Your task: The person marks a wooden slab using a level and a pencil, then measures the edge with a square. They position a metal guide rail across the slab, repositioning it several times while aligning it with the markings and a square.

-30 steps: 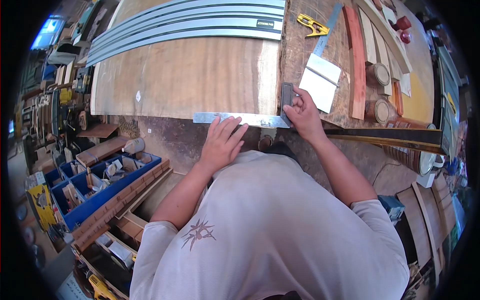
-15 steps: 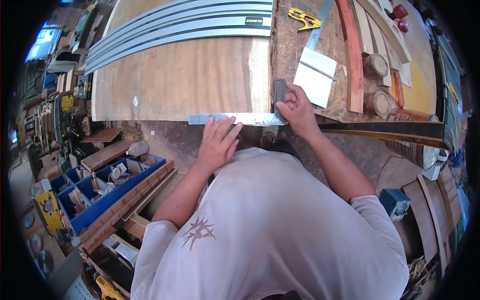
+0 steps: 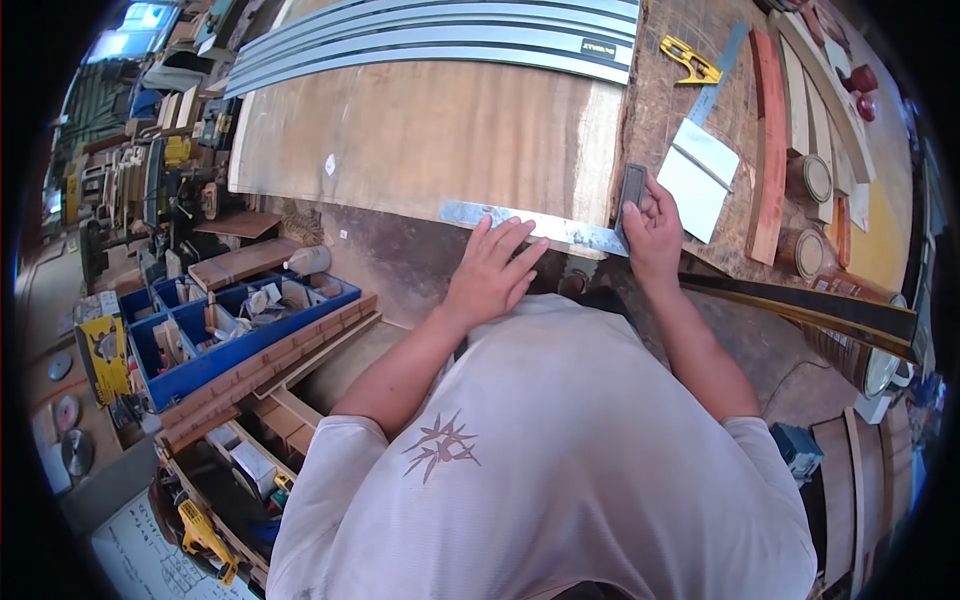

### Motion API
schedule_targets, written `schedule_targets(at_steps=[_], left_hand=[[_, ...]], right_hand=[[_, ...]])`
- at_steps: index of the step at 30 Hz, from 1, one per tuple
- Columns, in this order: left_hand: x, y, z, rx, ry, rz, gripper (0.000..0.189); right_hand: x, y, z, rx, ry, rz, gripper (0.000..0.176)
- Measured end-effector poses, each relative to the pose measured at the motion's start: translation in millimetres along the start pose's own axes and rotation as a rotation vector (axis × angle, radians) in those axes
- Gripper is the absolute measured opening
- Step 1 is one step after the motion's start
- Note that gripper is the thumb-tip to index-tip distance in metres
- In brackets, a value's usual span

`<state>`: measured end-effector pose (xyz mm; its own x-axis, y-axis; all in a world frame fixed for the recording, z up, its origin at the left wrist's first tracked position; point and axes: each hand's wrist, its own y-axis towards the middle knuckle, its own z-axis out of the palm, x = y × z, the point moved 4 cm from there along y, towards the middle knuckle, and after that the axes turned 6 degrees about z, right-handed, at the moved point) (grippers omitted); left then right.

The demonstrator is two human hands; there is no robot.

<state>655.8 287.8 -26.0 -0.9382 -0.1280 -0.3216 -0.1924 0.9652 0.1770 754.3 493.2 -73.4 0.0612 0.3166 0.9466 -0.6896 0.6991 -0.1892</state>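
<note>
A try square with a metal blade (image 3: 585,236) and a dark stock (image 3: 631,190) lies at the near edge of a wide wooden board (image 3: 420,140). Its stock sits along the board's right edge, and its blade runs left along the near edge. My right hand (image 3: 655,240) grips the stock, thumb on top and fingers curled around its right side. My left hand (image 3: 495,268) rests with fingers spread on the blade; its fingertips touch the metal. Whether anything is under its palm is hidden.
Grooved metal guide rails (image 3: 440,50) lie across the board's far part. To the right are a yellow combination square (image 3: 692,62), a white notepad (image 3: 697,180), a reddish wood strip (image 3: 769,150) and cans (image 3: 808,180). A blue divided tray (image 3: 240,340) stands lower left.
The view has turned, so the board, rails and tools appear farther right and slightly tilted. Both hands stay on the try square, which keeps about the same place against the board.
</note>
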Motion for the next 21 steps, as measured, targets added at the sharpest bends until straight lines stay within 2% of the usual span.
schedule_targets(at_steps=[2, 5, 13, 21], left_hand=[[-1.1, 1.3, 0.5, -0.006, -0.013, 0.003, 0.049], [-0.6, 2.0, 1.8, 0.008, 0.010, 0.001, 0.050], [0.7, -0.1, -0.4, 0.018, 0.008, -0.007, 0.051], [-0.6, 0.1, -2.8, 0.031, 0.003, -0.014, 0.052]], right_hand=[[-5.4, 2.0, -3.8, 0.041, -0.030, 0.081, 0.045], [-8.3, 2.9, -4.1, 0.043, 0.022, 0.017, 0.045], [-6.8, 2.2, -1.6, 0.035, -0.070, 0.071, 0.047], [-9.1, 4.1, -3.1, 0.023, -0.037, -0.003, 0.046]])
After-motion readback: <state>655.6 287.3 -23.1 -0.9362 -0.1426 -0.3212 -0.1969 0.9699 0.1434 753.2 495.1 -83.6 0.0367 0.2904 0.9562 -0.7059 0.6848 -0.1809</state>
